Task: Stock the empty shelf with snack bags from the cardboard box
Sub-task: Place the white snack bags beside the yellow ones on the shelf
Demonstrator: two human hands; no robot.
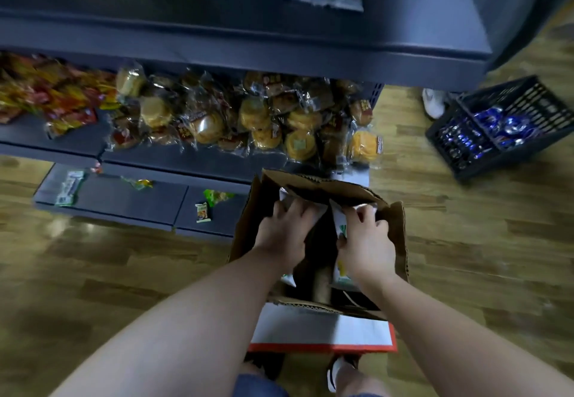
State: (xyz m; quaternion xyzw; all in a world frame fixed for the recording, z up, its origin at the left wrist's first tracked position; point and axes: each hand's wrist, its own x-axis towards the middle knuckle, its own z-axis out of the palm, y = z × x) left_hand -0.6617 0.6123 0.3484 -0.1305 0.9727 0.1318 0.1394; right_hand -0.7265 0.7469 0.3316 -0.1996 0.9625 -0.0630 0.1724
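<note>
Snack bags (341, 222) sit upright inside the cardboard box (399, 241), which stands open on the wooden floor (466, 272) just in front of the person's feet, partly over a white sheet with a red edge (323, 334). Both hands are down in the box. The right hand (366, 241) has its fingers and thumb curled round the top of a white and green bag, so that grip is closed on the bag. The left hand (287, 225) reaches under the far flap with its fingers bent onto another white packet; whether it holds it firmly cannot be told.

To do this lift well, I would judge it best to take each bag by its body, not by the sealed edge alone, and draw it straight up so that it clears the flaps without catching.

Beyond the box, the low bottom shelf (124, 198) holds only a few small packets and looks like the place to fill. Above it is a shelf of wrapped cakes (248, 117). A dark crate (503, 126) stands on the floor to the right.
</note>
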